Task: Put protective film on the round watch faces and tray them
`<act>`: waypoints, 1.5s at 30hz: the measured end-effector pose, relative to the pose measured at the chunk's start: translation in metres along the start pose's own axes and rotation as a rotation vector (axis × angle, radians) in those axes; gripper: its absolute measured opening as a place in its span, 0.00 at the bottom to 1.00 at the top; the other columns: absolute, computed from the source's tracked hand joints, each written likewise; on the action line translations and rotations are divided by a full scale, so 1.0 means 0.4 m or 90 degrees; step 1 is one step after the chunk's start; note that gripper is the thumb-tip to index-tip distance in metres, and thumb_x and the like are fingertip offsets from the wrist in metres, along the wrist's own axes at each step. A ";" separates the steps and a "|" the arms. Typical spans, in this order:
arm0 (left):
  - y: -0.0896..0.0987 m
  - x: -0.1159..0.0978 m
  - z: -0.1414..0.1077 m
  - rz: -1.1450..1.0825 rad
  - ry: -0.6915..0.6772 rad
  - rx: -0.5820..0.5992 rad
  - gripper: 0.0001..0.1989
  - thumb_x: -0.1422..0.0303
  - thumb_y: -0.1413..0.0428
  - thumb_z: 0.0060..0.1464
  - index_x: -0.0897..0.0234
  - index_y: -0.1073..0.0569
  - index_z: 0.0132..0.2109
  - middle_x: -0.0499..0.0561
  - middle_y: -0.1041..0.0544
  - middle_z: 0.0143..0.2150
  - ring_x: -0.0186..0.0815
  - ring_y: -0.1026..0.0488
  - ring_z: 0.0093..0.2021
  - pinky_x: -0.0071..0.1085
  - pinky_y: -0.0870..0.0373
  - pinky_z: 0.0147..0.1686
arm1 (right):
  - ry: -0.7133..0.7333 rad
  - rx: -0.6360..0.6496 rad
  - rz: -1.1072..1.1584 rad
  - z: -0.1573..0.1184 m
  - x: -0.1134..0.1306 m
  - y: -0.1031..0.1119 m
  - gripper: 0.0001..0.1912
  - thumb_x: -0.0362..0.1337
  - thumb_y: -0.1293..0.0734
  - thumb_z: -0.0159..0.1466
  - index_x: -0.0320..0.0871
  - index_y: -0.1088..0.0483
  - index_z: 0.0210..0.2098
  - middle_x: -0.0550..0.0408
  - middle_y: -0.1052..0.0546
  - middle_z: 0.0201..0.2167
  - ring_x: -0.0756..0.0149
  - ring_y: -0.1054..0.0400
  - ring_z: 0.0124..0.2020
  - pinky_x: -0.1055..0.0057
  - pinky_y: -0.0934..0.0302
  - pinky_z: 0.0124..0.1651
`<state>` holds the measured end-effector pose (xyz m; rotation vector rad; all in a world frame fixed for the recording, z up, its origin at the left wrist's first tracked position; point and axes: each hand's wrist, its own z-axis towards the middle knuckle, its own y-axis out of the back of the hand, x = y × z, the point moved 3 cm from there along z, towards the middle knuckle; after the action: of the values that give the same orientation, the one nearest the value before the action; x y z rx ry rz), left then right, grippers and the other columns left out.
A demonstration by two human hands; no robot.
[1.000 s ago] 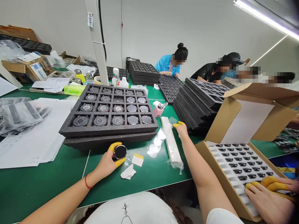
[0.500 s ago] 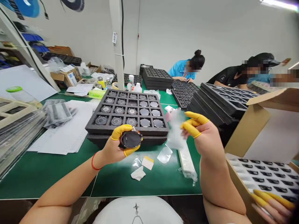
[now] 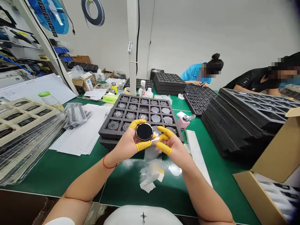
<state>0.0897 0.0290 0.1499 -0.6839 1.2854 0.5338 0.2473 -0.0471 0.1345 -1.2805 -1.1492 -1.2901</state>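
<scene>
While the left hand still grips the watch, the right hand has come beside it, pinching clear film.

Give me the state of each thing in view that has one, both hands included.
Watch: held, screen dark
Left hand: closed on the watch
Right hand: fingers bent beside the watch, grip blurred
Near foam tray: partly filled, at least one slot empty
Jar: green lid on
Pink bottle: upright
Cardboard box: open
Roll: hanging
</scene>
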 end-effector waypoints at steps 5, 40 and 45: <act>0.011 0.001 0.012 0.010 0.014 -0.031 0.32 0.71 0.35 0.45 0.58 0.41 0.55 0.51 0.23 0.46 0.46 0.21 0.47 0.43 0.24 0.51 | 0.013 0.039 -0.086 -0.005 -0.027 0.011 0.33 0.36 0.31 0.59 0.47 0.43 0.62 0.59 0.27 0.33 0.68 0.33 0.34 0.66 0.36 0.42; 0.038 -0.078 -0.089 0.010 -0.232 -0.182 0.33 0.76 0.31 0.41 0.52 0.36 0.52 0.45 0.24 0.46 0.43 0.19 0.40 0.31 0.16 0.31 | -0.157 -0.542 -0.336 -0.039 -0.142 0.521 0.23 0.34 0.31 0.51 0.35 0.32 0.46 0.48 0.24 0.26 0.62 0.33 0.21 0.65 0.37 0.24; 0.025 -0.045 -0.046 0.035 -0.191 -0.172 0.32 0.73 0.33 0.43 0.56 0.38 0.52 0.49 0.27 0.48 0.43 0.20 0.44 0.33 0.18 0.37 | -0.029 -0.535 -0.477 -0.050 -0.076 0.435 0.17 0.32 0.31 0.52 0.36 0.28 0.41 0.33 0.25 0.42 0.42 0.36 0.53 0.49 0.42 0.54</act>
<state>0.0662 0.0227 0.1633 -0.7608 0.9612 0.8327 0.4180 -0.0852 0.1037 -1.5019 -1.2073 -2.4913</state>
